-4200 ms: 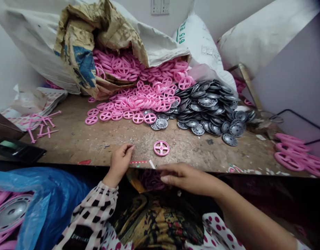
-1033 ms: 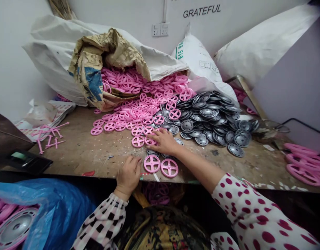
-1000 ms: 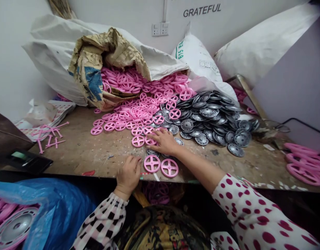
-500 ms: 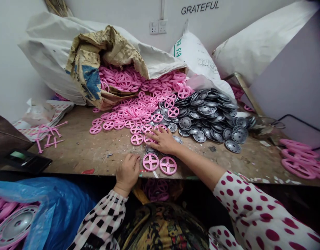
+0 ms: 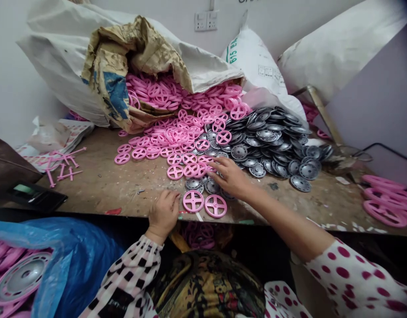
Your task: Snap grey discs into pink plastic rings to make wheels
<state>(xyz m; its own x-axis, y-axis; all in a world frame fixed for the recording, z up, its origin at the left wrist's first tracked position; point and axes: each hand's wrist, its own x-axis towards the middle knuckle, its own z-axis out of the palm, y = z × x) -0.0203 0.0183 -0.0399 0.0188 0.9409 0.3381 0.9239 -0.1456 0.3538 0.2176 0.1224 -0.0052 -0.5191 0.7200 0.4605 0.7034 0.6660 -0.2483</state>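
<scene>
My left hand (image 5: 163,214) rests at the table's front edge with its fingers curled in; whatever is in them, if anything, is hidden. Just right of it lie two pink spoked wheel rings (image 5: 193,201), flat and side by side. My right hand (image 5: 228,179) is stretched out with fingers apart, over the near edge of the pile where pink rings (image 5: 191,170) meet grey hubcap-like discs (image 5: 212,186). Its fingertips touch or hover at the rings; I cannot tell which. Several grey discs (image 5: 193,183) lie between my hands, partly under the pink rings.
Pink rings spill from a large torn sack (image 5: 137,66) at the back. A heap of grey discs (image 5: 266,137) lies to the right. Thin pink rods (image 5: 62,165) and a black device (image 5: 34,196) are at left. Larger pink rings (image 5: 385,201) lie far right; a blue bag (image 5: 77,265) stands below.
My right hand has shifted right, baring grey discs and pink rings that it covered. The left hand stays nearly in place. The view has tilted slightly down.
</scene>
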